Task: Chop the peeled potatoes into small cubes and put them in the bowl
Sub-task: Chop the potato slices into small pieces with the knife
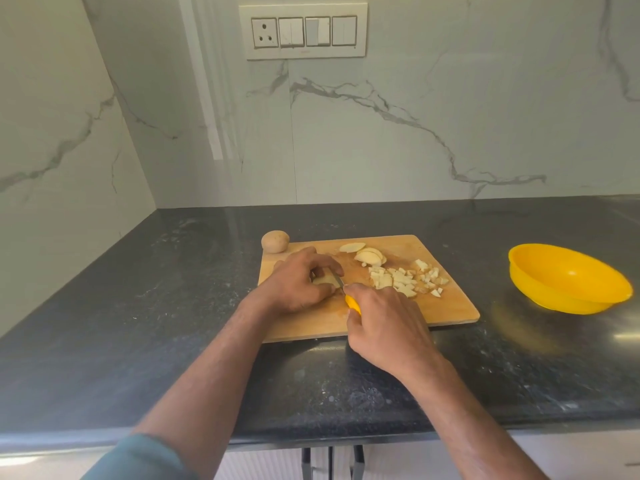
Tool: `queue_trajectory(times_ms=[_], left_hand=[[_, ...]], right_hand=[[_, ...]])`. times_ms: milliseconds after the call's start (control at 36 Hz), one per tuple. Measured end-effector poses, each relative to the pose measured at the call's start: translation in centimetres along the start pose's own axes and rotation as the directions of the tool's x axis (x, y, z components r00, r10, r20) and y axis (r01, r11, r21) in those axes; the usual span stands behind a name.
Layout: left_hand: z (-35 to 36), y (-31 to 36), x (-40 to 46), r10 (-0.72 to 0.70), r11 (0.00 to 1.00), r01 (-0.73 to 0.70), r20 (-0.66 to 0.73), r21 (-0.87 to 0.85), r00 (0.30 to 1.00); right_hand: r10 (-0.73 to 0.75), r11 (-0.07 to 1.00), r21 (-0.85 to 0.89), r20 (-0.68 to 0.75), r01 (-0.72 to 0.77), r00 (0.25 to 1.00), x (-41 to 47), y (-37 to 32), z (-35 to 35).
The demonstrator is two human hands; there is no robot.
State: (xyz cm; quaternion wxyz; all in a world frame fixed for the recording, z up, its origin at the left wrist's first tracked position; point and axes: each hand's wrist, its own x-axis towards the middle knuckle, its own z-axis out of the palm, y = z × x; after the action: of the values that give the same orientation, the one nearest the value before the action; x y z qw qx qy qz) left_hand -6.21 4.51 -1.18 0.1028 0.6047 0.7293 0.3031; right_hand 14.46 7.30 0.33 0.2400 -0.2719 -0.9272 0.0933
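Observation:
A wooden cutting board (446, 303) lies on the dark counter. My left hand (298, 282) grips a pale potato piece (323, 280) at the board's left side, fingers curled over it. My right hand (384, 323) holds a yellow-handled knife (353, 304), and its blade meets the piece beside my left fingers. Potato slices (369, 256) lie at the board's far middle. A heap of small cubes (405, 280) lies to their right. A yellow bowl (568, 278) stands on the counter right of the board; nothing shows inside it.
A whole potato (275, 241) rests on the counter (173, 289) touching the board's far left corner. Marble-patterned walls close the back and left. A switch panel (303, 31) hangs on the back wall. The counter's front edge runs below my forearms.

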Motion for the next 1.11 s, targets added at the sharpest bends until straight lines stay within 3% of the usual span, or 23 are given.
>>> queue_trajectory(times_ms=[667,833,1111], left_hand=[[-0.1,1.0,-0.3,-0.016,0.998,0.016,0.011,0.054,1.0],[-0.2,0.8,-0.3,-0.028,0.999,0.028,-0.026,0.019,0.999],[-0.2,0.6,-0.6,-0.049,0.993,0.04,-0.084,-0.108,0.995]], right_hand=[[0.03,0.999,0.01,0.047,-0.03,0.998,-3.6,0.9,-2.3],[0.1,0.985,0.15,-0.06,-0.09,0.993,-3.7,1.4,-2.5],[0.095,0.993,0.079,-0.093,-0.088,0.991,-0.3,1.1,-1.1]])
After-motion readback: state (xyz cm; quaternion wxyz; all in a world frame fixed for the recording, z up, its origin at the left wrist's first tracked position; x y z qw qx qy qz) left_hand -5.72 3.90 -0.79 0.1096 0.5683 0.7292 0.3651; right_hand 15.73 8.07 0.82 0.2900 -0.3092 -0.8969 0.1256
